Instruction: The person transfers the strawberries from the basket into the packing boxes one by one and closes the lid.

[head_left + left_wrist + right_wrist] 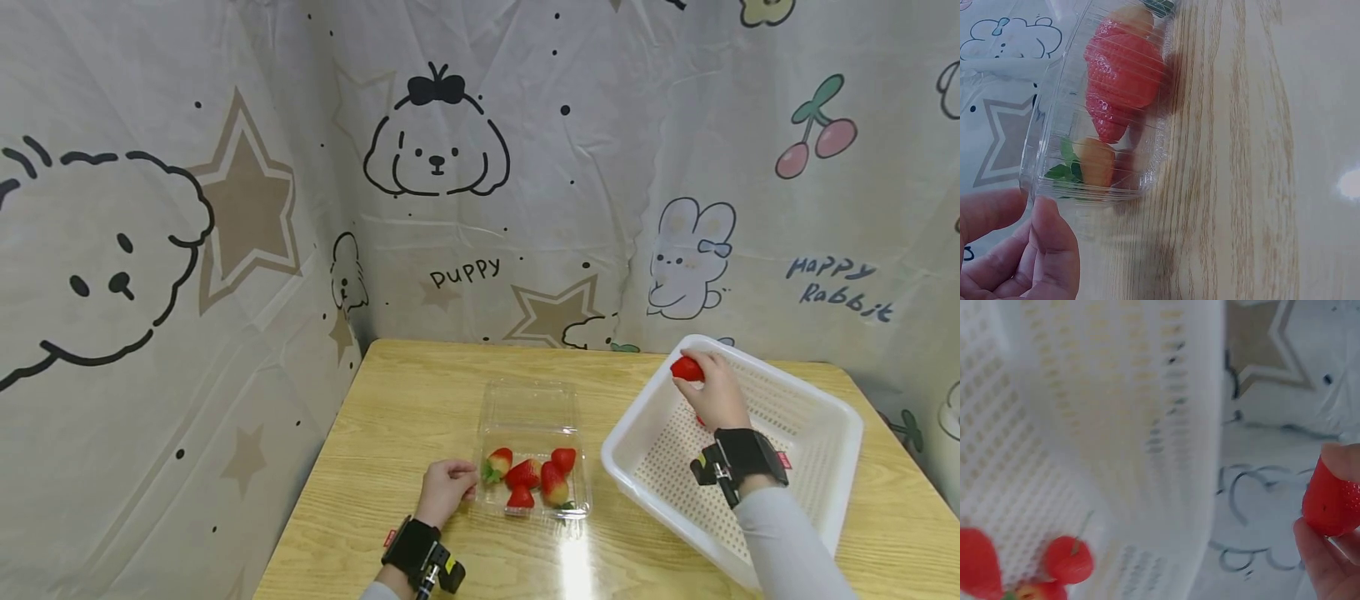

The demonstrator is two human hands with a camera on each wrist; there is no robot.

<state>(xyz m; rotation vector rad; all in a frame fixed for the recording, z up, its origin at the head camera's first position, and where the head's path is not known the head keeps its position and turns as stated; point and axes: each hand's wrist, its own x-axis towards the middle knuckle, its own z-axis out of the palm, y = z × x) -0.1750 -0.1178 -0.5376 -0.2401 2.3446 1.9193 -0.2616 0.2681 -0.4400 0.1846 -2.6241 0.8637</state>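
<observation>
A single red strawberry (686, 368) is pinched between the fingertips of the right hand (712, 392) and is held over the far corner of the white perforated plastic basket (825, 400). In the right wrist view the same strawberry (1329, 503) is seen gripped by a thumb and a finger (1319, 562), with the basket's slotted wall (1141, 425) beside it. More red fruit (1069, 559) is seen lying on the basket's floor below, one piece bearing a thin green stem; how many pieces are there cannot be told, since they are cut off by the edge of the picture.

To the left of the basket, and just apart from it, a clear plastic clamshell box (531, 417) is set on the light wooden table (405, 400), with its lid folded open toward the far side. Five red strawberries (534, 482) are held in its near half, some with green leaves. The left hand (444, 492) is placed against the box's left side, with its fingers loosely curled and the fingertips touching the box's edge; whether the edge is actually gripped cannot be told. In the left wrist view the fingers (1047, 250) are seen at the corner of the box (1094, 187).

Behind the table, a pale cloth backdrop (525, 167) printed with puppies, stars, cherries and a rabbit is hung.
</observation>
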